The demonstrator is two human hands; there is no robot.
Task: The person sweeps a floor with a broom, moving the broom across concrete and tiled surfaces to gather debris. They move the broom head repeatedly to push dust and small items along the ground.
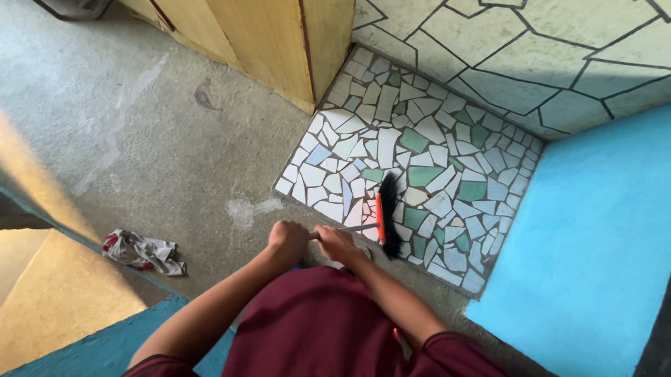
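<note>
Both hands, left (287,241) and right (335,243), gripped the broom (387,215) handle; bristles met mosaic tile floor (441,156), open concrete (142,145) leftward.

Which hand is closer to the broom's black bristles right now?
Right hand, gripping the handle just behind the bristles. Left hand grips farther back along it.

Both hands, left hand (287,240) and right hand (336,243), grip a broom (387,215) on the broken-tile floor patch (418,153); a rag (143,250) lies nearby.
</note>
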